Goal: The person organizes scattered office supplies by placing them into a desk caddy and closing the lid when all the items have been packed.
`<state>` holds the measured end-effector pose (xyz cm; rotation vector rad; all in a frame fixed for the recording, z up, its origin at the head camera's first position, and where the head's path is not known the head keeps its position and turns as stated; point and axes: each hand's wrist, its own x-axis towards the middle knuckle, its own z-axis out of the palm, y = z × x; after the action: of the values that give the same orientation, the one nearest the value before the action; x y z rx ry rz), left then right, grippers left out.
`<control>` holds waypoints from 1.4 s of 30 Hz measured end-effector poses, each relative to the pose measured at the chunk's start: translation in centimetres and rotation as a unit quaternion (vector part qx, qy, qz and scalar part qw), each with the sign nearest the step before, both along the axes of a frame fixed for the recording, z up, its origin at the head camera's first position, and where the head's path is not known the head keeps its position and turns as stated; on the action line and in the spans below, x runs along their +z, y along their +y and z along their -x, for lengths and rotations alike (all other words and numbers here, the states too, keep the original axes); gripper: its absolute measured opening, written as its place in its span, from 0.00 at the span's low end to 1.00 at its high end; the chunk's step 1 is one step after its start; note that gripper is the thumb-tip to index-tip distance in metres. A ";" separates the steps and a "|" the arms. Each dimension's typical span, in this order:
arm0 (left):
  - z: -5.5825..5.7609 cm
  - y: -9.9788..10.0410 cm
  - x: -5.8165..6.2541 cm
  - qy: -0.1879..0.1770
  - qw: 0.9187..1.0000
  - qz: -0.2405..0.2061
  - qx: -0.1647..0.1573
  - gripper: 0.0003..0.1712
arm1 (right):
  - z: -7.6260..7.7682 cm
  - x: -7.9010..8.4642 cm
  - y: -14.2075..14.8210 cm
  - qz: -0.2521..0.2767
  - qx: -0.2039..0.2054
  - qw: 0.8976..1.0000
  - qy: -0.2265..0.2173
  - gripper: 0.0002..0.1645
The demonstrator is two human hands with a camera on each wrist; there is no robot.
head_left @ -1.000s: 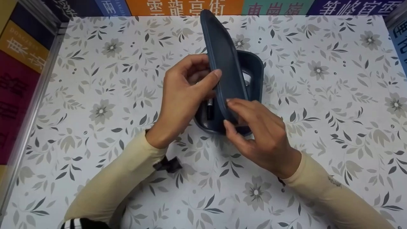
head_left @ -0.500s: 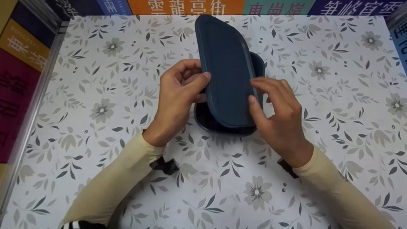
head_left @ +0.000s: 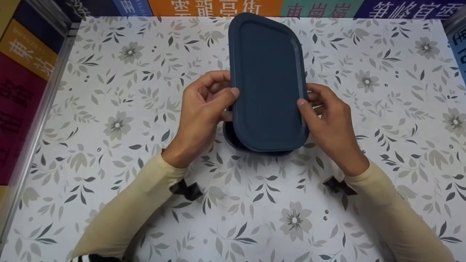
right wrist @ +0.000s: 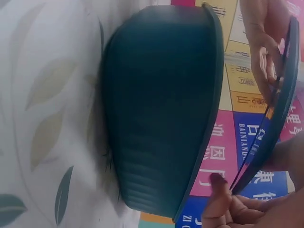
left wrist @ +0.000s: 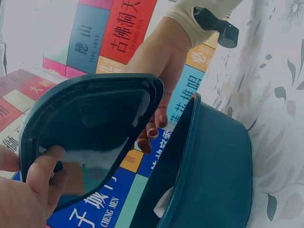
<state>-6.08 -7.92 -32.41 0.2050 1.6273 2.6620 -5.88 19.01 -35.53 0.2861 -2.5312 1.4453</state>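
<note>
A dark blue rounded-rectangular lid (head_left: 267, 83) is held tilted over a deep dark blue container (left wrist: 218, 161). My left hand (head_left: 202, 116) pinches the lid's left edge, thumb on its upper face. On the opposite edge my right hand (head_left: 331, 125) does the same. Both wrist views show a gap between the lid and the container's rim (right wrist: 214, 95). From above, the lid covers most of the container; only its near and left rim shows. Something whitish (left wrist: 164, 203) lies inside the container, too little of it visible to identify.
The container stands on a table (head_left: 127, 196) with a leaf-and-flower print. Panels with large Chinese characters (head_left: 214, 8) border the table at the back, the left (head_left: 22, 94) and the right.
The lid has turned from nearly edge-on to face up, hiding the container's opening. My right hand has moved from the lid's near end to its right edge.
</note>
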 end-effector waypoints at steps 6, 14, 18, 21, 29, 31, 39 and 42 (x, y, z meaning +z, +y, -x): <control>-0.1 -0.7 0.2 0.004 0.996 0.084 0.011 0.19 | 0.1 0.4 0.2 0.038 -0.017 0.999 -0.002 0.19; 0.2 -1.5 0.0 0.024 0.973 0.227 0.020 0.23 | -0.1 0.3 0.6 -0.045 -0.023 0.997 0.057 0.18; 0.4 -1.7 -0.5 0.058 0.947 0.311 0.052 0.22 | -0.1 0.3 0.5 -0.063 -0.020 0.995 0.070 0.18; 0.4 -1.9 -0.7 0.074 0.925 0.366 0.065 0.21 | -0.1 0.2 0.5 -0.076 -0.017 0.994 0.076 0.17; 0.5 -2.0 -1.6 0.108 0.871 0.478 0.039 0.21 | 0.0 -0.7 0.8 -0.099 -0.007 0.992 0.073 0.16; 0.6 -2.1 -1.9 0.122 0.857 0.500 0.031 0.20 | 0.0 -0.9 0.8 -0.105 -0.004 0.992 0.068 0.17; 0.9 -2.5 -2.9 0.128 0.835 0.535 0.010 0.22 | 0.1 -1.6 0.6 -0.119 0.003 0.991 0.058 0.17; 0.9 -2.5 -3.0 0.113 0.841 0.530 0.004 0.23 | 0.1 -1.8 0.5 -0.119 0.004 0.991 0.056 0.18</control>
<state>-7.02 -10.44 -35.40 0.4624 2.8336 1.3783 -6.01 19.53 -37.33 0.4039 -2.6120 1.0972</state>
